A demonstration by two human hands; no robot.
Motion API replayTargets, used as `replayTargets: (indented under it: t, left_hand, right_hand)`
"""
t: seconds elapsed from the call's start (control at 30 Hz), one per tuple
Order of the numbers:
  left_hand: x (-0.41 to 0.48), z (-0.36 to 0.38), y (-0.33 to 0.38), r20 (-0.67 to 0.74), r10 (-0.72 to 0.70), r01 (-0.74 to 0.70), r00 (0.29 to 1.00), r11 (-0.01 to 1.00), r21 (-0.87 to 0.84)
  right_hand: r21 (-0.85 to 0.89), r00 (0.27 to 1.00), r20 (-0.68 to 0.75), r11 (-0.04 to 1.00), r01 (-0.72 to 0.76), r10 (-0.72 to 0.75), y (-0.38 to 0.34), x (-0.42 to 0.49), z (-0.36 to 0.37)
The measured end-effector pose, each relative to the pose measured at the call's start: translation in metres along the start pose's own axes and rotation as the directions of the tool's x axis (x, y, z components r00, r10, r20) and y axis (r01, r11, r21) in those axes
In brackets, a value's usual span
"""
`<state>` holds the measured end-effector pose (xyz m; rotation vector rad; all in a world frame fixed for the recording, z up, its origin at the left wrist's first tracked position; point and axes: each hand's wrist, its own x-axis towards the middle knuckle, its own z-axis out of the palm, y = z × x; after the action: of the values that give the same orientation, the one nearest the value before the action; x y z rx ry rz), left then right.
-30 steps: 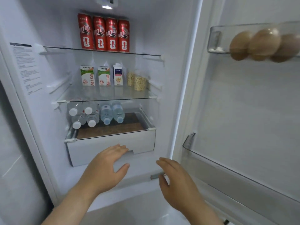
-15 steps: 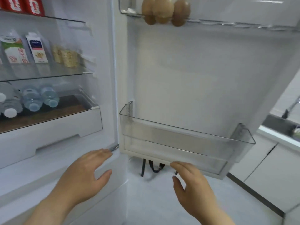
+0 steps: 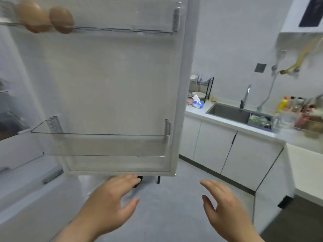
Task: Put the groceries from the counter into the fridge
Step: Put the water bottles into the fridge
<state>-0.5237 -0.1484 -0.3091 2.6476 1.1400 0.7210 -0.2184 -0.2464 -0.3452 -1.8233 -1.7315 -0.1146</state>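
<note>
The open fridge door point(image 3: 108, 81) fills the left and middle of the view. Brown eggs point(image 3: 45, 18) sit in its top rack, and the clear lower door bin point(image 3: 104, 144) holds nothing. My left hand point(image 3: 108, 205) and my right hand point(image 3: 225, 208) hover below the door with relaxed fingers, both empty. Blurred groceries point(image 3: 304, 117) and bottles lie on the white counter point(image 3: 227, 123) at the far right. Only a sliver of the fridge interior point(image 3: 8, 123) shows at the left edge.
A steel sink point(image 3: 230, 110) with a tap sits in the counter. A dish rack point(image 3: 201, 88) and a blue-and-white pack point(image 3: 197, 103) stand at its left end. White cabinets point(image 3: 218, 151) run below. Grey floor point(image 3: 166, 198) lies between fridge and cabinets.
The view has swung right, away from the fridge shelves toward the door, then the counter and sink. Both hands stay empty and have moved along with the turn.
</note>
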Motion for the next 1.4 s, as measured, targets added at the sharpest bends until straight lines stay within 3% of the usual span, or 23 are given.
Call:
replayTargets:
  t: [0.17, 0.27, 0.43, 0.83, 1.1, 1.4]
  left_hand:
    - [0.04, 0.053, 0.065, 0.116, 0.116, -0.116, 0.986, 0.993, -0.006]
    - [0.065, 0.08, 0.105, 0.139, 0.179, -0.175, 0.974, 0.984, -0.045]
    - [0.108, 0.117, 0.174, 0.151, 0.32, -0.302, 0.936, 0.944, -0.13]
    - [0.177, 0.167, 0.311, 0.217, 0.556, -0.514, 0.802, 0.828, -0.222]
    - [0.209, 0.201, 0.399, 0.253, 0.698, -0.616, 0.67, 0.713, -0.336]
    - [0.23, 0.253, 0.495, 0.253, 0.871, -0.717, 0.421, 0.491, -0.496]
  right_hand:
    - [-0.098, 0.989, 0.02, 0.985, -0.143, 0.145, 0.063, -0.039, -0.056]
    - [-0.115, 0.952, 0.035, 0.947, -0.3, 0.306, 0.096, -0.067, -0.092]
    - [-0.18, 0.873, -0.064, 0.855, -0.486, 0.483, 0.135, -0.119, -0.156]
    - [-0.257, 0.692, -0.287, 0.642, -0.722, 0.663, 0.165, -0.226, -0.249]
    - [-0.24, 0.477, -0.437, 0.412, -0.879, 0.763, 0.164, -0.272, -0.286]
    - [-0.187, 0.154, -0.54, 0.061, -0.981, 0.828, 0.141, -0.312, -0.306]
